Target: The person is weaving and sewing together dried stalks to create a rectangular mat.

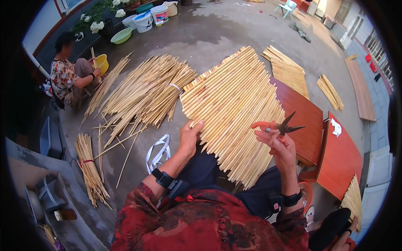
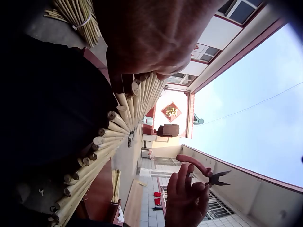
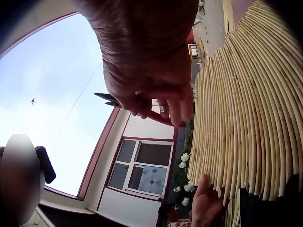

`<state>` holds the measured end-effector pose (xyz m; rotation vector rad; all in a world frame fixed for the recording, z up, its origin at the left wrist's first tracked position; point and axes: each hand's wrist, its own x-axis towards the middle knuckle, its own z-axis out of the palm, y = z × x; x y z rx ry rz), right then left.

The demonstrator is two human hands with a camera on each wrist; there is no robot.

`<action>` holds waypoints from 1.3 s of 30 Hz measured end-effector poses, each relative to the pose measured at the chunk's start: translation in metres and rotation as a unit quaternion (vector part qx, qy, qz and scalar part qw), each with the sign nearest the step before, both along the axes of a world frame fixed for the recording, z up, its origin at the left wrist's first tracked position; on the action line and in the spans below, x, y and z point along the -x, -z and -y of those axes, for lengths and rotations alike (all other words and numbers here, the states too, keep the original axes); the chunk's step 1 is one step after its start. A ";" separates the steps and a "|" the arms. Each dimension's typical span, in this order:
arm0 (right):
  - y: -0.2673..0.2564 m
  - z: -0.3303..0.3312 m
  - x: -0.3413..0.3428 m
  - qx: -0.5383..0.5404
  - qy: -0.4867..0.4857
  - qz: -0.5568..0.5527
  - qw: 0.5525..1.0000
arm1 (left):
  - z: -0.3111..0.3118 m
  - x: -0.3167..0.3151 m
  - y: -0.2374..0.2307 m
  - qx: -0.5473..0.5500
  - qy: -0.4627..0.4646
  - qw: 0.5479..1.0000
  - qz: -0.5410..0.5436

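A mat of pale reed stalks (image 1: pixel 234 104), joined side by side, slants across the person's lap in the head view. The left hand (image 1: pixel 190 137) grips its left edge, thumb on top and the other fingers hidden beneath. In the left wrist view that hand is close above the cut stalk ends (image 2: pixel 113 124). Over the mat's right side, the right hand (image 1: pixel 279 148) holds orange-handled pliers (image 1: pixel 284 126), their dark jaws spread and pointing away to the right. In the right wrist view the pliers' handle (image 3: pixel 161 118) shows below the fingers, apart from the mat.
Loose reed stalks (image 1: pixel 142 85) lie at left, with a tied bundle (image 1: pixel 88 167) nearer. A white strap (image 1: pixel 158 152) is on the ground. Red-brown boards (image 1: pixel 341 159) stand at right. Another person (image 1: pixel 65 79) sits at far left near a yellow basin (image 1: pixel 101 64).
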<state>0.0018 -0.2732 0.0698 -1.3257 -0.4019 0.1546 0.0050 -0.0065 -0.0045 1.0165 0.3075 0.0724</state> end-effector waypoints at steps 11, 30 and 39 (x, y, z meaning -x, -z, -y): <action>-0.001 -0.022 -0.019 -0.091 -0.084 -0.035 0.992 | -0.006 0.013 0.001 -0.053 0.041 0.997 -0.027; 0.024 -0.017 -0.051 0.193 -0.205 -0.155 0.947 | -0.014 0.032 -0.016 -0.218 0.116 0.967 -0.055; 0.032 -0.032 -0.087 0.225 -0.272 -0.182 0.918 | -0.011 0.027 -0.009 -0.193 0.108 0.973 -0.063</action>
